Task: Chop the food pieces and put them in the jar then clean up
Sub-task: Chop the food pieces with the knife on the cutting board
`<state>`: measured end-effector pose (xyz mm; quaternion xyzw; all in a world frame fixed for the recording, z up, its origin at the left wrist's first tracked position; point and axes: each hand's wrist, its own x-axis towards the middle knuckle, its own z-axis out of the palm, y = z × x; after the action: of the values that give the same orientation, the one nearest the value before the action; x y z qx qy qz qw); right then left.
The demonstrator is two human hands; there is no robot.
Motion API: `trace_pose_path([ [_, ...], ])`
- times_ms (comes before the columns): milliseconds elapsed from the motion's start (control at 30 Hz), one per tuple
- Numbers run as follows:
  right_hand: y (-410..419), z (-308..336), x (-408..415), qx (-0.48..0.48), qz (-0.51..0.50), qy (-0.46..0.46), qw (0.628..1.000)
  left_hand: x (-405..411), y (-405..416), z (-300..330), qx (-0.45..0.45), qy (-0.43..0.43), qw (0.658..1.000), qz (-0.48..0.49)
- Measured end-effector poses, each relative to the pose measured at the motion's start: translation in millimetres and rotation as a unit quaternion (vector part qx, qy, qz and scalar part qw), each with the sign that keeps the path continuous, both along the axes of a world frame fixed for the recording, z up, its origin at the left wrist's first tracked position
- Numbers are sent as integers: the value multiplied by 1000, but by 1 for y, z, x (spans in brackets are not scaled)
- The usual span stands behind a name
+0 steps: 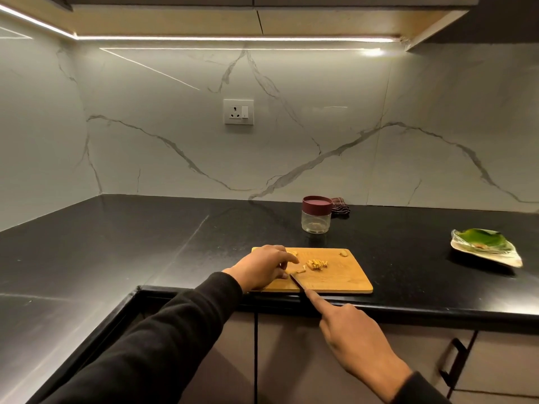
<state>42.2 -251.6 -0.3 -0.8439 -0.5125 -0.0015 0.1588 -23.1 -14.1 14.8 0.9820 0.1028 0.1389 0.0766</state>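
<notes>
Mid-chop, my left hand (264,265) pins a food piece with curled fingertips on the cutting board (344,279) while my right hand (347,330) grips the knife (297,282), forefinger along its spine; next, cut clear of my fingertips, then fill the lidded jar (316,214) behind.

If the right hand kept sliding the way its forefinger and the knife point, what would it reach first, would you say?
Probably the left hand: the knife in the right hand aims up-left at its fingertips, where a food piece sits on the cutting board. Depth is uncertain.
</notes>
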Motion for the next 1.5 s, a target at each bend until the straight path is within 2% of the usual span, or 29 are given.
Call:
trace_pose_path([
  [200,0,-1,6,17,-10,19,1000,-15,-3,-10,9,-107,994,-8],
  [367,3,0,5,40,-2,41,998,-19,-4,-19,8,-154,988,-13],
  [700,27,6,-1,43,31,79,995,-15,-4,-13,10,-145,989,-14],
  [1133,42,6,1,34,34,56,997,-15,-3,-13,19,-133,991,-4],
  [1500,21,0,-3,25,26,34,999,-15,-3,-15,17,-140,990,18],
])
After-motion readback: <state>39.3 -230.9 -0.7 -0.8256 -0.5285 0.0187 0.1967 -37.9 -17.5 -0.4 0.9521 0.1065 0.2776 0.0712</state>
